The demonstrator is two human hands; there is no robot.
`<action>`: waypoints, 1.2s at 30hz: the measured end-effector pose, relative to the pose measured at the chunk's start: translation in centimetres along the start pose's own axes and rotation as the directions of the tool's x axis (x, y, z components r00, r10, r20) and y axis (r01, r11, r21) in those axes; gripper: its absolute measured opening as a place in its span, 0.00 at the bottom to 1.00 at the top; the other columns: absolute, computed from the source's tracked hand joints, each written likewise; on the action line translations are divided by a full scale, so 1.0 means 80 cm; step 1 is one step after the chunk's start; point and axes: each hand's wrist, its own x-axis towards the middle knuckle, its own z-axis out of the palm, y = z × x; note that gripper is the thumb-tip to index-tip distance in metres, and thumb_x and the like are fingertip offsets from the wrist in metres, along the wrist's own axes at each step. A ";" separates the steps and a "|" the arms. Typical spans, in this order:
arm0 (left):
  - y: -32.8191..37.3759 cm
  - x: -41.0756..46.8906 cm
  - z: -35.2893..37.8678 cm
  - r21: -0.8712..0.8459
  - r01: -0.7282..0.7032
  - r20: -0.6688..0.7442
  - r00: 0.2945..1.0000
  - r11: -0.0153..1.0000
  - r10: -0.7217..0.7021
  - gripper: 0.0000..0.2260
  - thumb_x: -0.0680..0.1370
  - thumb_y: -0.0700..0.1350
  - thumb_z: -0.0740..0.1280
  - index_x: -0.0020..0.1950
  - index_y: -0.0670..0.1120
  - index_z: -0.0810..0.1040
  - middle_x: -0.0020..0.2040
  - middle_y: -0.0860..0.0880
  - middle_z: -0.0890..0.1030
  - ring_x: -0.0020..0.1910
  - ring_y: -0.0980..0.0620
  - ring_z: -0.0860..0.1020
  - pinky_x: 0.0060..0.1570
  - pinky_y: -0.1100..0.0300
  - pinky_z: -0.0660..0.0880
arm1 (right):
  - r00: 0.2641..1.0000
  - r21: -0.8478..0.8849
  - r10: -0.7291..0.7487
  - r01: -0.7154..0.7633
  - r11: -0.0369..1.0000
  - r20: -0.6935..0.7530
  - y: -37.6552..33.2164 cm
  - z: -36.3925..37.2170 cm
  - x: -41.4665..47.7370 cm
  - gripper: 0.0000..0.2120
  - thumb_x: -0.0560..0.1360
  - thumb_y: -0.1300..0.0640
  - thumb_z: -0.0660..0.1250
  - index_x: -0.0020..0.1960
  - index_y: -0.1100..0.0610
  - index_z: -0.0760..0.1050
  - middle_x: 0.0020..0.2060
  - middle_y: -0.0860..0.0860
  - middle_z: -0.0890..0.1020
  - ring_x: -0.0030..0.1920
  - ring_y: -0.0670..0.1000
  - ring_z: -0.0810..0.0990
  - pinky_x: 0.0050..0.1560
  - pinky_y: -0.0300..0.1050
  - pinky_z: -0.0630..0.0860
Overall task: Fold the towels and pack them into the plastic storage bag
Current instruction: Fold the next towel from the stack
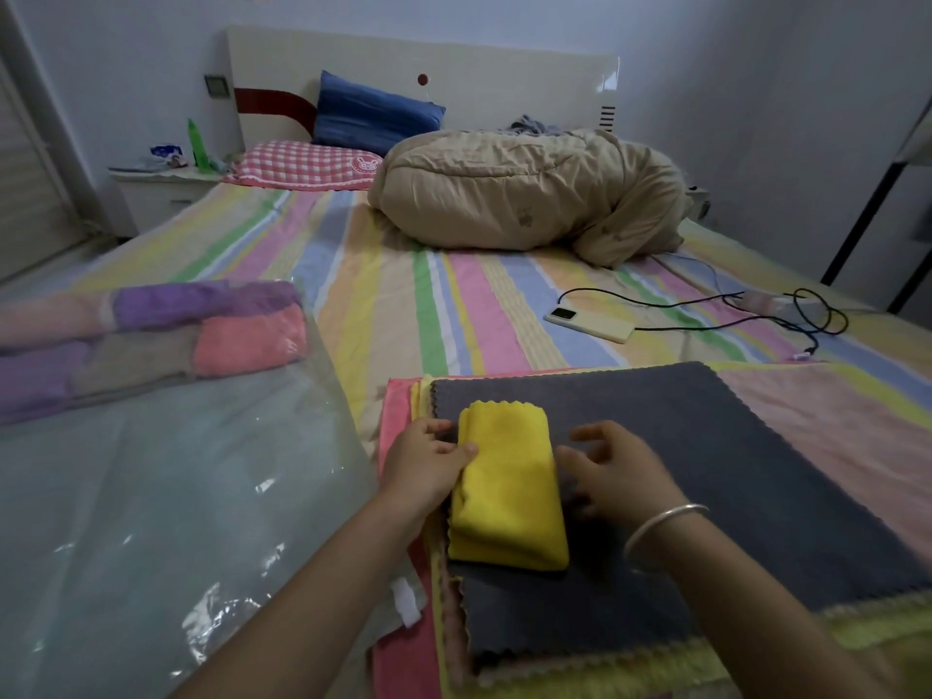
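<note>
Between the two grips, on the bed: one folded yellow towel, long axis running away from the person, scalloped end farthest, thick fold nearest.

Left hand: grip touching the towel's left long edge, thumb lying on top of the cloth, fingers curled at the side; a light pinch by the look of it, not a full clasp.

Right hand: grip open, fingers spread and hovering just beside the towel's right edge; blurred, contact cannot be told. Bangle on the wrist.

Beneath: grey towel laid flat, topmost of a stack of unfolded towels.

Leftward, adjoining the stack: plastic storage bag, clear, lying flat, with folded towels already packed at its far end.

Judgement: bag lies to the left of the towel, so the left hand is nearer; carry would go sideways across the towel's long axis.
</note>
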 end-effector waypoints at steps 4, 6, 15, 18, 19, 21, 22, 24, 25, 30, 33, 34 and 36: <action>-0.004 -0.003 0.006 0.010 -0.014 -0.058 0.998 1.000 0.015 0.19 0.73 0.44 0.74 0.61 0.44 0.75 0.52 0.45 0.83 0.50 0.48 0.81 0.56 0.46 0.78 | 0.954 0.219 0.191 -0.243 0.945 0.231 0.010 0.009 -0.004 0.35 0.74 0.49 0.70 0.75 0.53 0.57 0.53 0.54 0.76 0.48 0.55 0.80 0.39 0.47 0.80; 0.001 -0.004 0.007 0.006 -0.020 -0.064 0.998 1.000 0.020 0.19 0.73 0.44 0.74 0.62 0.44 0.74 0.52 0.44 0.82 0.51 0.46 0.81 0.56 0.46 0.77 | 0.950 0.252 0.180 -0.245 0.936 0.255 0.011 0.008 -0.002 0.39 0.72 0.52 0.72 0.76 0.49 0.55 0.59 0.55 0.74 0.52 0.56 0.79 0.42 0.49 0.79; 0.028 -0.051 0.057 0.629 -0.647 0.360 0.733 0.430 0.577 0.33 0.74 0.63 0.53 0.78 0.53 0.57 0.79 0.54 0.54 0.78 0.54 0.51 0.76 0.52 0.49 | 0.971 -0.184 0.024 0.021 0.983 0.237 0.021 -0.051 0.001 0.25 0.75 0.61 0.65 0.66 0.44 0.60 0.43 0.58 0.77 0.40 0.54 0.76 0.42 0.49 0.74; 0.011 -0.050 0.061 0.729 -0.644 0.590 0.763 0.230 0.264 0.45 0.68 0.72 0.36 0.80 0.48 0.44 0.80 0.51 0.44 0.78 0.56 0.40 0.75 0.47 0.35 | 0.942 -0.169 -0.074 0.135 0.976 0.328 0.030 -0.047 -0.001 0.22 0.75 0.65 0.62 0.63 0.44 0.66 0.41 0.55 0.76 0.40 0.52 0.73 0.44 0.48 0.73; 0.005 -0.047 0.059 0.732 -0.642 0.610 0.766 0.227 0.201 0.48 0.68 0.75 0.36 0.79 0.47 0.40 0.80 0.51 0.41 0.77 0.57 0.37 0.75 0.46 0.34 | 0.927 -0.174 -0.103 0.176 0.969 0.361 0.031 -0.046 -0.002 0.22 0.75 0.65 0.62 0.62 0.42 0.69 0.44 0.50 0.76 0.44 0.49 0.74 0.47 0.43 0.72; -0.005 -0.039 0.054 0.713 -0.650 0.634 0.758 0.265 0.152 0.50 0.66 0.78 0.39 0.79 0.47 0.36 0.79 0.51 0.37 0.76 0.58 0.33 0.74 0.44 0.33 | 0.899 -0.178 -0.127 0.218 0.960 0.418 0.030 -0.044 -0.004 0.22 0.76 0.64 0.63 0.59 0.38 0.73 0.56 0.43 0.76 0.56 0.45 0.73 0.55 0.38 0.69; -0.008 -0.037 0.052 0.702 -0.651 0.641 0.754 0.288 0.142 0.50 0.66 0.78 0.41 0.78 0.48 0.35 0.79 0.52 0.35 0.75 0.59 0.32 0.74 0.44 0.34 | 0.891 -0.164 -0.122 0.212 0.963 0.437 0.029 -0.042 -0.004 0.21 0.76 0.62 0.64 0.58 0.36 0.74 0.61 0.42 0.74 0.61 0.44 0.72 0.59 0.38 0.68; -0.010 -0.034 0.050 0.686 -0.648 0.639 0.754 0.331 0.150 0.50 0.66 0.78 0.42 0.79 0.50 0.35 0.78 0.53 0.35 0.75 0.60 0.32 0.74 0.45 0.35 | 0.888 -0.064 -0.103 0.147 0.987 0.448 0.026 -0.038 -0.006 0.19 0.76 0.60 0.66 0.55 0.35 0.78 0.65 0.42 0.72 0.65 0.45 0.71 0.67 0.44 0.67; -0.011 -0.036 0.048 0.672 -0.645 0.632 0.755 0.364 0.173 0.49 0.66 0.78 0.43 0.79 0.50 0.38 0.79 0.53 0.36 0.76 0.60 0.34 0.75 0.46 0.36 | 0.888 -0.003 -0.086 0.098 0.995 0.453 0.025 -0.037 -0.007 0.18 0.75 0.60 0.66 0.54 0.36 0.79 0.66 0.43 0.73 0.65 0.46 0.71 0.68 0.46 0.67; -0.019 -0.069 -0.009 0.447 -0.592 0.403 0.803 0.671 0.439 0.38 0.71 0.73 0.50 0.74 0.52 0.66 0.79 0.56 0.56 0.76 0.61 0.53 0.76 0.55 0.53 | 0.850 0.200 -0.073 -0.039 0.979 0.521 0.017 -0.021 -0.019 0.20 0.74 0.59 0.67 0.61 0.39 0.76 0.68 0.49 0.71 0.60 0.52 0.75 0.59 0.47 0.74; -0.036 -0.096 -0.086 0.529 -0.576 0.232 0.805 0.624 0.546 0.35 0.70 0.76 0.53 0.69 0.57 0.71 0.73 0.58 0.66 0.71 0.62 0.63 0.71 0.58 0.62 | 0.859 0.282 -0.107 -0.045 0.958 0.501 0.004 0.002 -0.031 0.24 0.73 0.60 0.69 0.63 0.38 0.75 0.68 0.50 0.70 0.60 0.56 0.75 0.58 0.50 0.75; -0.042 -0.103 -0.116 0.613 -0.553 0.220 0.806 0.564 0.550 0.35 0.69 0.76 0.55 0.69 0.58 0.70 0.73 0.59 0.66 0.71 0.61 0.63 0.70 0.59 0.61 | 0.860 0.319 -0.134 -0.034 0.947 0.492 -0.002 0.012 -0.037 0.24 0.73 0.61 0.68 0.64 0.39 0.74 0.67 0.50 0.70 0.60 0.57 0.75 0.57 0.50 0.76; -0.055 -0.119 -0.172 0.763 -0.485 0.270 0.840 0.428 0.470 0.38 0.64 0.78 0.58 0.70 0.61 0.67 0.74 0.59 0.62 0.73 0.61 0.58 0.72 0.58 0.56 | 0.849 0.412 -0.182 -0.046 0.910 0.497 -0.015 0.032 -0.046 0.25 0.74 0.64 0.66 0.65 0.41 0.74 0.64 0.50 0.73 0.58 0.57 0.77 0.53 0.50 0.78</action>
